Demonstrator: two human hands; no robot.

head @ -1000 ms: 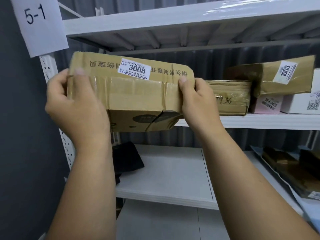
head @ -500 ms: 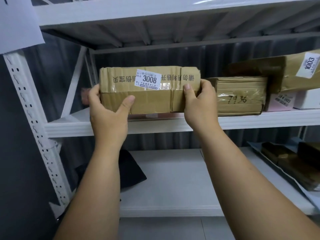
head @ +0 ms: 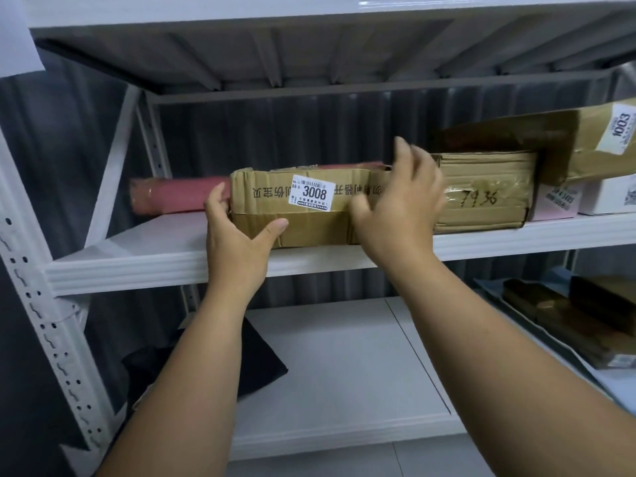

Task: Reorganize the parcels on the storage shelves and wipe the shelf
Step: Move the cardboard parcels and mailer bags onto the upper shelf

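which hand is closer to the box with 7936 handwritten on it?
Right. The right hand hovers, fingers spread, at the seam between the 3008 box and the 7936 box, overlapping its left edge. The left hand grips the 3008 box's far left end.

Brown cardboard parcel (head: 303, 208), taped, white sticker reading 3008, printed text upside down; lying flat near the front edge of the middle shelf (head: 155, 259), long side facing out. Just behind and left of it, a pink padded parcel (head: 175, 197) lying flat, its right part hidden. Touching on the right, a second taped brown box (head: 481, 191) with handwritten digits on the front. Farther right, a tilted brown parcel (head: 592, 142) labelled 1003, resting on top of small pink (head: 554, 204) and white (head: 609, 197) boxes. On the lower shelf (head: 344, 390), dark brown flat parcels (head: 564, 315) at right.
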